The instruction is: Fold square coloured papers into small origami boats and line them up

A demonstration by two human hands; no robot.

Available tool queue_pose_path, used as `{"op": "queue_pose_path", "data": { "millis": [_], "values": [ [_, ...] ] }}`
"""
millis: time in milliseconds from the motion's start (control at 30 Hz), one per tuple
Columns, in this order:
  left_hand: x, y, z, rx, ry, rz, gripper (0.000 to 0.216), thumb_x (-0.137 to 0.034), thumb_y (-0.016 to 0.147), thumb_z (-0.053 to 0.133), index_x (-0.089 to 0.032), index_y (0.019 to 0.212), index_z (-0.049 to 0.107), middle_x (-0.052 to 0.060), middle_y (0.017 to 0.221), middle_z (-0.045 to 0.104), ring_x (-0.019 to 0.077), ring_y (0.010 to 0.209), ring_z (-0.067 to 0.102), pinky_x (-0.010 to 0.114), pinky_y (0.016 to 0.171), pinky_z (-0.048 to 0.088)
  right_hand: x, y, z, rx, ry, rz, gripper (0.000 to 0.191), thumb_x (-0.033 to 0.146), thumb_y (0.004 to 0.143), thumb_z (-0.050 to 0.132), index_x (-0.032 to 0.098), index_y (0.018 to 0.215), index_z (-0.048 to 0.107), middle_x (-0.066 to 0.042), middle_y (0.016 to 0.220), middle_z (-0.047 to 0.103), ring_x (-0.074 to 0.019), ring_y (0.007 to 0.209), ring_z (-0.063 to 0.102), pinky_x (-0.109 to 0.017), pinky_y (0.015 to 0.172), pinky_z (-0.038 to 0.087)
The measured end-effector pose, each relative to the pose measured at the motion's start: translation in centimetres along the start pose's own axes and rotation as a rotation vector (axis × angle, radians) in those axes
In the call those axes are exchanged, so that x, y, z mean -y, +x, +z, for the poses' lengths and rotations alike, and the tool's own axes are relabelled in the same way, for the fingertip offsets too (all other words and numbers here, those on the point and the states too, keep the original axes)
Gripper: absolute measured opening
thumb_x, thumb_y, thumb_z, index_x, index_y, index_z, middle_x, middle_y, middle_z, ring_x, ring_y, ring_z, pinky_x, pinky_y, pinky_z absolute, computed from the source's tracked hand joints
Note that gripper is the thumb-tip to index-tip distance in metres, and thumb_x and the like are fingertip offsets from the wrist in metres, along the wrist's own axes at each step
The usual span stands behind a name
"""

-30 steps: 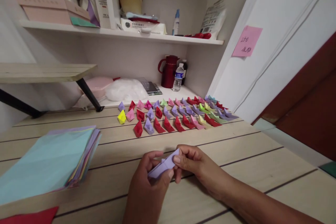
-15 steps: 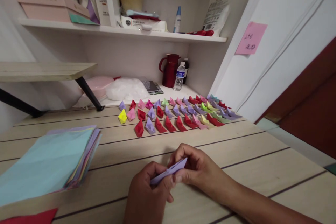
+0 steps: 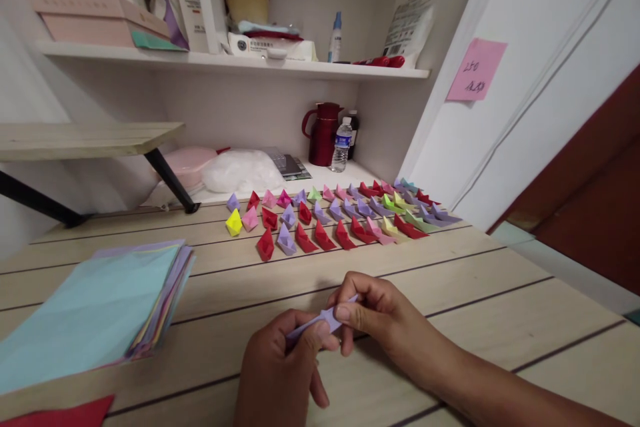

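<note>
A stack of coloured paper (image 3: 85, 310), pale blue on top, lies at the near left of the wooden tabletop (image 3: 450, 293), with a red sheet (image 3: 60, 413) at the very near left edge. Rows of small folded paper boats (image 3: 320, 237) stand further back, a yellow boat (image 3: 233, 222) at their left end. Beyond them, a dark red jug (image 3: 323, 135) stands just beside a water bottle (image 3: 342, 145), and a white bag (image 3: 240, 170) lies to the left. A pink sticky note (image 3: 476, 70) is on the right wall. The high shelf (image 3: 225, 63) carries a pink box (image 3: 95, 17) and a spray bottle (image 3: 335, 38).

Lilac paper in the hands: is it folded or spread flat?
Folded: the lilac paper is a narrow strip pinched between left hand and right hand.
</note>
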State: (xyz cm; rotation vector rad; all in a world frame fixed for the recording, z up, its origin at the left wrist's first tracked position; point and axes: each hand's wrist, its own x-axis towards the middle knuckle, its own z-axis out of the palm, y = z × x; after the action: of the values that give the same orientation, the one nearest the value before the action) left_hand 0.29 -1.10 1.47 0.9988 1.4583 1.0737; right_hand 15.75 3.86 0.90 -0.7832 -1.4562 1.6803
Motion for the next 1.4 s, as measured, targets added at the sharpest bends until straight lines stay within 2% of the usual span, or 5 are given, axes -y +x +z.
{"op": "queue_pose_path", "data": {
  "millis": [167,433,667,1000,1400],
  "values": [
    [0.5,0.1,-0.1,0.033,-0.101,0.026,0.028,-0.043,0.079,0.06,-0.019,0.069,0.071,0.0,0.06,0.07,0.0059,0.028,0.046,0.023,0.046,0.035,0.1,0.1,0.0,-0.015,0.045,0.022,0.029,0.037,0.083,0.072,0.016,0.073,0.054,-0.003,0.066,0.071,-0.0129,0.057,0.064,-0.027,0.061,0.047],
    [0.4,-0.3,0.0,0.044,-0.13,0.036,0.038,-0.055,0.079,0.06,-0.018,0.073,0.07,-0.004,0.031,0.053,0.0115,0.032,0.052,0.025,0.055,0.042,-0.6,0.1,0.2,-0.041,0.124,0.007,0.031,0.036,0.079,0.075,0.015,0.071,0.054,0.0,0.059,0.066,-0.0101,0.048,0.059,-0.023,0.054,0.044],
    [0.5,-0.1,0.0,0.059,-0.203,0.037,0.045,-0.061,0.075,0.063,-0.016,0.068,0.067,0.0,0.064,0.073,0.0024,0.026,0.045,0.024,0.054,0.043,-0.4,0.2,0.1,-0.01,0.086,-0.033,0.029,0.035,0.081,0.073,0.015,0.07,0.054,-0.003,0.069,0.068,-0.011,0.054,0.059,-0.023,0.052,0.043],
    [1.0,0.5,-0.1,0.089,-0.238,0.016,0.052,-0.066,0.074,0.061,-0.015,0.066,0.063,0.003,0.054,0.067,0.0033,0.028,0.039,0.017,0.034,0.024,-0.7,0.5,-0.1,0.061,0.065,-0.087,0.028,0.033,0.082,0.073,0.015,0.07,0.055,-0.003,0.077,0.066,-0.0101,0.057,0.059,-0.022,0.052,0.047],
    [0.8,0.4,0.0,0.061,-0.247,0.03,0.054,-0.066,0.075,0.06,-0.013,0.063,0.061,0.003,0.05,0.064,0.0031,0.03,0.036,0.015,0.03,0.027,-1.1,0.6,-0.6,0.071,-0.03,-0.066,0.026,0.032,0.083,0.073,0.014,0.071,0.058,-0.001,0.074,0.065,-0.0097,0.057,0.059,-0.022,0.055,0.044]
  ]
}}
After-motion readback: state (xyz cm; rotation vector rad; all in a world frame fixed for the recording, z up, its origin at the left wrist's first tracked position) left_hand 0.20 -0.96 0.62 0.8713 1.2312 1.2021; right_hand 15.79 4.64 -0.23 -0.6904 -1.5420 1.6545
